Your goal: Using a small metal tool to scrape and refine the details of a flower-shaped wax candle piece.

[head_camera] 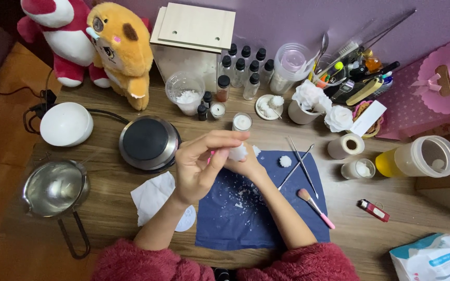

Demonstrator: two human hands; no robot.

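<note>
Your left hand (pixel 199 166) and right hand (pixel 246 165) meet above the top edge of the dark blue cloth (pixel 259 208), at the middle of the wooden table (pixel 105 187). Between them sits a small white wax lump (pixel 238 152).

Hand state:
- Right hand: closed narrowly under and behind the lump, supporting it from below. Most of this hand is hidden by the lump and the left hand.
- Left hand: fingers curled inward over the lump from the left, fingertips (pixel 235 138) touching or just beside its top. A thin pink item shows at the palm; you cannot tell what it is.

Key relation: the lump lies to the right of your left palm and directly on top of your right hand, so the right hand is nearer. The lump is roughly round, with no clear long axis.

White crumbs (pixel 243 195) lie on the cloth below the hands. A smaller white piece (pixel 285 161) rests to the right, near the metal tools (pixel 300 164). A pink-handled brush (pixel 314 207) lies further right.
</note>
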